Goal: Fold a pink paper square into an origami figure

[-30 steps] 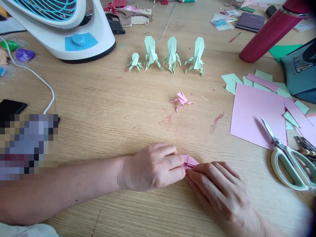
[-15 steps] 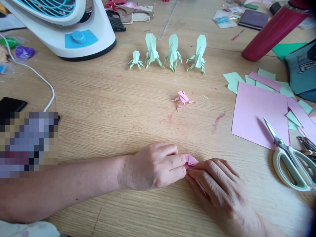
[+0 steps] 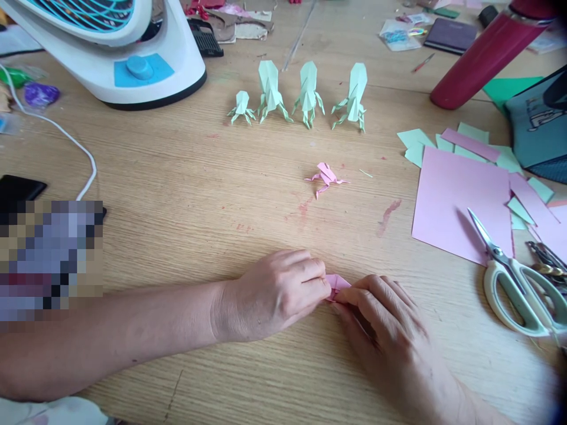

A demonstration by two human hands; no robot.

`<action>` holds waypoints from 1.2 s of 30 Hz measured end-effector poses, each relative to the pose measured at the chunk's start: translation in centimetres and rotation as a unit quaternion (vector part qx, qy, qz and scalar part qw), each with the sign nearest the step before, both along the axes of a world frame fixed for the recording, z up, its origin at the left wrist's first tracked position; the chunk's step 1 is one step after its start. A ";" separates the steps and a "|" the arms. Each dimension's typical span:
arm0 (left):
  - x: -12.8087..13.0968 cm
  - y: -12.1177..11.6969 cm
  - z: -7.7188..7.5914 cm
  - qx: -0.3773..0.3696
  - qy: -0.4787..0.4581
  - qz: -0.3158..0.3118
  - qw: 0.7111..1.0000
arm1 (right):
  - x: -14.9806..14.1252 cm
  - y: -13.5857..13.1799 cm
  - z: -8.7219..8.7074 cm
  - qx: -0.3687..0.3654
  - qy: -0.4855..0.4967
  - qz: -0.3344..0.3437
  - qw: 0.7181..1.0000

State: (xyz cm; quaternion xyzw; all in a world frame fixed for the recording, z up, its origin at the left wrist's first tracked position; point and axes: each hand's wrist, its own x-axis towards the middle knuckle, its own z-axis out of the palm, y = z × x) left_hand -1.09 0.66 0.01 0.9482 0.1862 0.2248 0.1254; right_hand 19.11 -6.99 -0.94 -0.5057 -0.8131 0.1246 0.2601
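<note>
Between my two hands, low on the table, is a small piece of folded pink paper [image 3: 336, 283], with its creased upper part showing and the rest hidden by fingers. My left hand [image 3: 283, 295] comes in from the left, its fingers closed on the paper's left side. From the right, my right hand [image 3: 390, 330] pinches the paper's lower right edge between thumb and fingertips. Beyond the hands sits a small pink origami frog [image 3: 326, 176] with thin, spread legs.
Several pale green origami figures [image 3: 308, 88] stand in a row farther back. At right lie a pink sheet [image 3: 460, 195], scissors [image 3: 509, 283], green paper scraps [image 3: 414, 141] and a red bottle [image 3: 487, 59]. A white fan [image 3: 177, 59] and cable [image 3: 84, 147] are at left.
Both hands have shifted slightly up the table. My left fingers have curled a little more, and my right fingertips have moved slightly on the paper.
</note>
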 end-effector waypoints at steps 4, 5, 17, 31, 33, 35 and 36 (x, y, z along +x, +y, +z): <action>0.4 -0.2 -0.1 -0.051 0.014 -0.015 0.999 | 0.3 0.1 0.1 -0.010 0.005 0.001 1.000; 0.5 -0.2 -0.1 -0.058 0.014 -0.017 0.998 | 0.4 0.1 0.2 -0.019 0.009 0.007 1.000; 1.3 -0.9 -0.5 -0.024 -0.013 -0.006 1.000 | 2.4 0.3 0.7 -0.060 0.040 0.059 0.996; 1.4 -1.5 -0.6 -0.032 0.017 0.047 0.998 | 1.9 -0.6 0.4 -0.028 0.023 0.016 0.999; 1.5 -1.5 -0.5 -0.040 0.019 0.058 0.997 | 2.1 -0.6 0.3 -0.033 0.022 0.011 0.999; 1.5 -1.4 -0.5 -0.045 0.018 0.067 0.997 | 2.5 -0.7 0.2 -0.037 0.021 0.004 0.999; 1.5 -1.3 -0.5 -0.050 0.018 0.071 0.996 | 2.8 -0.8 0.2 -0.040 0.021 0.002 0.999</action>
